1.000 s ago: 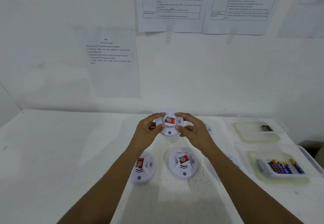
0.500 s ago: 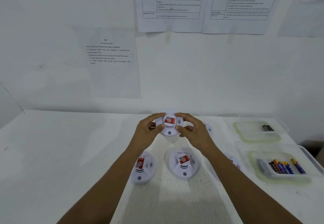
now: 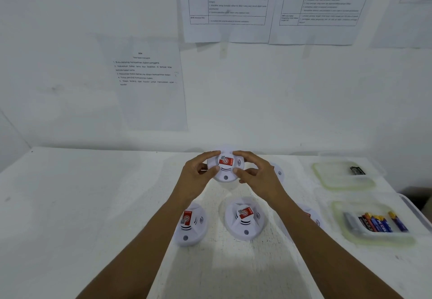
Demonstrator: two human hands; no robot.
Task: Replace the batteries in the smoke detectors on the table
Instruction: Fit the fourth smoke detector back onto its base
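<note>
The table carries what look like five smoke detectors, two of them partly hidden by the right arm. At its right edge, the near container holds a row of coloured batteries, and the far container holds one dark battery. The held detector sits at the far middle, label side up, with no compartment open. The left hand and right hand each clamp its rim between curled fingers and thumb. Judgement: opening is in hand, at most one swap is done, and the rest remain.
</note>
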